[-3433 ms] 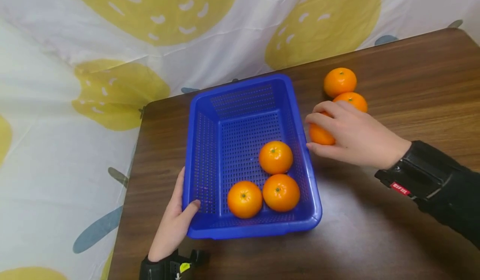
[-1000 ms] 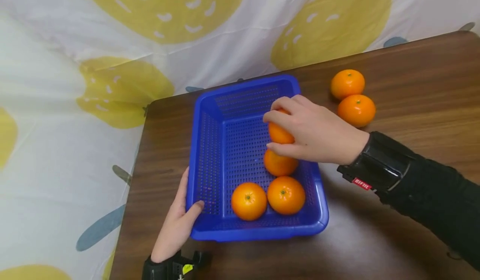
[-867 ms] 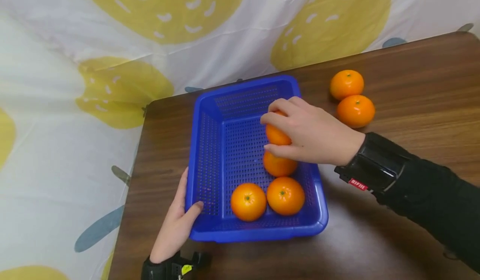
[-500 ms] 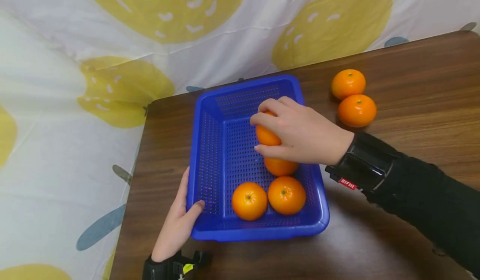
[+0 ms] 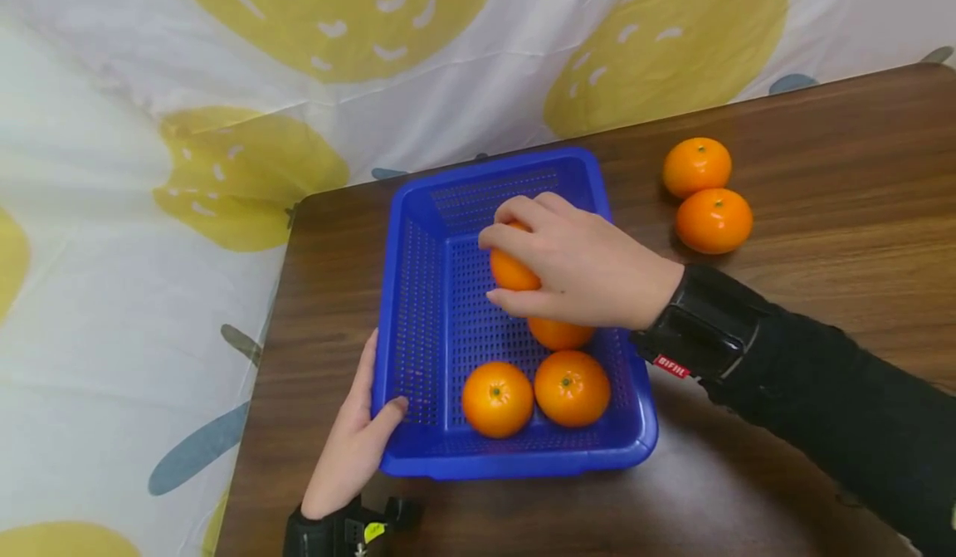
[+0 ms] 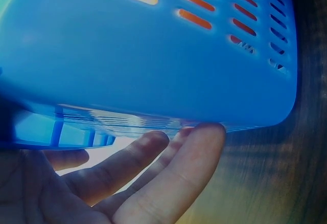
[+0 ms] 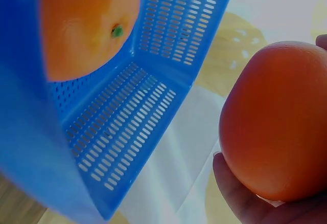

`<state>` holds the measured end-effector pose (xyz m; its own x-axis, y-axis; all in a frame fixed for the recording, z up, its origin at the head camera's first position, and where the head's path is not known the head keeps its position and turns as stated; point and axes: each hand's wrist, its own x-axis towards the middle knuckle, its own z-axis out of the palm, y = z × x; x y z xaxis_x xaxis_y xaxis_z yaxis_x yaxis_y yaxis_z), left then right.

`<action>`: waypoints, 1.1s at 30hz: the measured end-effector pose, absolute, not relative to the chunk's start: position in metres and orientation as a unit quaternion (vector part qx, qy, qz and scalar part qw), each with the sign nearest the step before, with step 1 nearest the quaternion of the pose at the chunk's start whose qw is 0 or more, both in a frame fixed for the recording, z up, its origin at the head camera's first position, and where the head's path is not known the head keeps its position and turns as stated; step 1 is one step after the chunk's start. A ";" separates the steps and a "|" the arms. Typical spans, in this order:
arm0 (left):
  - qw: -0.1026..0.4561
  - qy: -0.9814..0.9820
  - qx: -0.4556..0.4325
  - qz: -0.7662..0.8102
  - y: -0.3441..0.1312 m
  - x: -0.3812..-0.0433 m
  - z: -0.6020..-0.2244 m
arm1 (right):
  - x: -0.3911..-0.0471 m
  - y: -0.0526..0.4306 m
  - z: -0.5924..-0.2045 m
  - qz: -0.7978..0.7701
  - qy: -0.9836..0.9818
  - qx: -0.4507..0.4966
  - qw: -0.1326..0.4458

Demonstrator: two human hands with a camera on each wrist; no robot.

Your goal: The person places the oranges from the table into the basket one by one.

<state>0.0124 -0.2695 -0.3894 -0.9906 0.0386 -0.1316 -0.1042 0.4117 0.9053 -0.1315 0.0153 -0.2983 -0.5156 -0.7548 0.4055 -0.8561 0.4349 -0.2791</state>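
Blue plastic forms the one perforated basket [image 5: 515,460] on the wood-grain table [image 5: 321,266], and six oranges can be counted in and around it. Three lie inside: a near-left orange [image 5: 497,400] and a near-right orange [image 5: 573,388] side by side at the near end, and a third orange [image 5: 560,333] just beyond the near-right one, partly hidden by the right hand [image 5: 586,271]. That hand holds one more, the held orange [image 5: 511,262], above the basket, its fingers and thumb clamped round the fruit. Two remain on the table to the right of the basket: a far orange [image 5: 697,167] and, just in front of it, a nearer orange [image 5: 714,222]. The left hand [image 5: 351,441] grips the basket's left side near the front corner, thumb over the rim and fingers against the outer wall, two of their tips visibly apart. Two black wrist straps show, one per arm; behind hangs one lemon-patterned cloth [image 5: 90,125].
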 end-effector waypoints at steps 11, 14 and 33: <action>0.068 0.835 -0.006 0.546 -0.268 0.013 -0.389 | -0.129 0.000 -0.303 0.240 -0.842 0.476 0.082; 0.065 0.833 -0.005 0.550 -0.269 0.013 -0.390 | -0.128 -0.003 -0.306 0.244 -0.845 0.471 0.072; 0.069 0.833 -0.010 0.549 -0.269 0.013 -0.389 | -0.130 -0.022 -0.323 0.258 -0.845 0.468 0.001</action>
